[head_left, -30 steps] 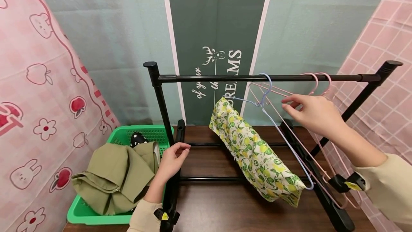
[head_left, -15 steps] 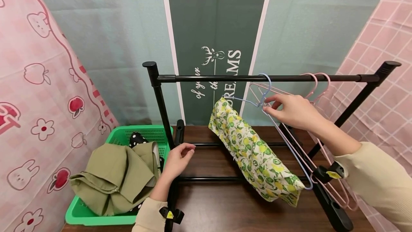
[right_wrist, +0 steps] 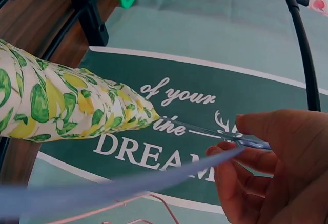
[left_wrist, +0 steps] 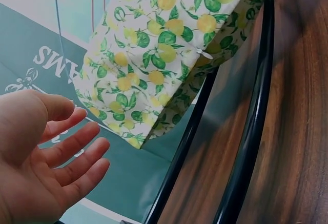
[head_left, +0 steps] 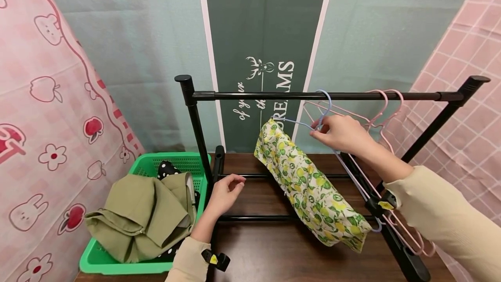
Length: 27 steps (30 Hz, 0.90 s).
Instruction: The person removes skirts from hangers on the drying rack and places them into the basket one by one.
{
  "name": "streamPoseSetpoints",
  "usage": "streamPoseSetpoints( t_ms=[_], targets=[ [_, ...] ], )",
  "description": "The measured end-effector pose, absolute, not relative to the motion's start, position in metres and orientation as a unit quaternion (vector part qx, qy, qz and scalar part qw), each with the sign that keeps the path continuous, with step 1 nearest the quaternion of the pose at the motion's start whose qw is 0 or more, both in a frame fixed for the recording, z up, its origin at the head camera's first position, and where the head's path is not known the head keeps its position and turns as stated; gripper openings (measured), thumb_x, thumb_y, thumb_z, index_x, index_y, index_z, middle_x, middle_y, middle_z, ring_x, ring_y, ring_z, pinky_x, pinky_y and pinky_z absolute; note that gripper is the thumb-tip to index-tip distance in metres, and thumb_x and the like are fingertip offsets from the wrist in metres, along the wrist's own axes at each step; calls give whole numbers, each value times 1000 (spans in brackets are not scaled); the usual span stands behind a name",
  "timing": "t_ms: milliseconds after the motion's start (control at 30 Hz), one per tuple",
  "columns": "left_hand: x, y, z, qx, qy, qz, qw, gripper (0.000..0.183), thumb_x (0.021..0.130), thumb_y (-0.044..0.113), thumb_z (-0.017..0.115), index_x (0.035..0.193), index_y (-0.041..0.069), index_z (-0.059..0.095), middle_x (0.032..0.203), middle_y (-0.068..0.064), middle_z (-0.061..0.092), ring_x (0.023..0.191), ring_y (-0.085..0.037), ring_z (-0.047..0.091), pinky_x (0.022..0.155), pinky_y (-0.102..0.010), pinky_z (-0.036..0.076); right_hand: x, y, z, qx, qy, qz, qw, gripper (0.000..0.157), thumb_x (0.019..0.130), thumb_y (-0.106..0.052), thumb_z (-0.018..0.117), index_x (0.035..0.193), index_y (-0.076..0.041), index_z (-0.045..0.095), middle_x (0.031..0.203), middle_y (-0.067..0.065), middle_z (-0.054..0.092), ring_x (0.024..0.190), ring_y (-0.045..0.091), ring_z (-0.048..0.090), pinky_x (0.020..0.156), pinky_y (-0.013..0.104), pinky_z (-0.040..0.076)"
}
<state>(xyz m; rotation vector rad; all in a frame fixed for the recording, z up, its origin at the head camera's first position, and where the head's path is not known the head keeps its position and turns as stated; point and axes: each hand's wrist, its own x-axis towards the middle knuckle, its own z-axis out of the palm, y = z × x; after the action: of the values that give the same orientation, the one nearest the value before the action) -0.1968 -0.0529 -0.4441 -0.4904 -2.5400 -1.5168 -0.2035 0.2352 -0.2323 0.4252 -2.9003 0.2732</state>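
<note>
A blue hanger (head_left: 328, 99) hangs by its hook from the black rail. Over its lower bar lies a folded lemon-print cloth (head_left: 309, 186), with a small zipper pull (left_wrist: 204, 54) in the left wrist view. My right hand (head_left: 344, 134) pinches the hanger just below the hook, thumb and fingers around its neck in the right wrist view. My left hand (head_left: 225, 193) is held in front of the rack's left post, fingers loosely bent and nothing in them. In the left wrist view that hand (left_wrist: 56, 157) faces the cloth's near corner, apart from it.
Two pink hangers (head_left: 399, 99) hang farther right on the black rack's rail (head_left: 254, 95). At the left stands a green basket (head_left: 117, 267) with olive-green clothing (head_left: 137, 212) and black polka-dot fabric (head_left: 167, 169). The rack stands on a brown wooden table (head_left: 250, 251) between printed curtains.
My right hand has moved left from near the pink hangers to the blue hanger's neck and now pinches it. My left hand has drifted slightly right. The cloth hangs as before.
</note>
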Motion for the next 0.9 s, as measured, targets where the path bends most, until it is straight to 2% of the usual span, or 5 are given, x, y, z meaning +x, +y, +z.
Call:
streamPoseSetpoints(
  t_ms=[167, 433, 633, 900],
  targets=[
    [-198, -47, -448, -169, -843, -506, 65, 12, 84, 16, 57, 94, 20, 63, 89, 1, 63, 75, -6, 58, 68, -23, 47, -207, 232, -236, 133, -980, 95, 116, 25, 81, -34, 56, 87, -14, 68, 54, -4, 52, 44, 12, 38, 42, 26, 27],
    [-200, -39, -452, -170, -847, -500, 57, 12, 84, 15, 56, 94, 19, 62, 89, 1, 63, 76, -6, 58, 68, -22, 47, -208, 230, -235, 125, -978, 110, 126, 20, 80, -30, 58, 85, -14, 69, 55, -3, 53, 43, 13, 40, 40, 26, 28],
    [-200, -36, -451, -170, -848, -498, 56, 12, 85, 15, 56, 95, 19, 62, 86, 6, 61, 75, -6, 57, 67, -22, 47, -208, 228, -237, 123, -975, 115, 143, 19, 81, -28, 56, 83, -14, 69, 46, -5, 48, 40, 13, 36, 37, 25, 25],
    [-198, -30, -453, -170, -850, -494, 69, 11, 84, 15, 56, 92, 20, 63, 83, 7, 61, 72, -6, 57, 65, -21, 46, -208, 227, -239, 128, -972, 118, 158, 18, 81, -26, 57, 83, -14, 70, 45, -5, 47, 40, 13, 36, 37, 26, 25]
  ],
)
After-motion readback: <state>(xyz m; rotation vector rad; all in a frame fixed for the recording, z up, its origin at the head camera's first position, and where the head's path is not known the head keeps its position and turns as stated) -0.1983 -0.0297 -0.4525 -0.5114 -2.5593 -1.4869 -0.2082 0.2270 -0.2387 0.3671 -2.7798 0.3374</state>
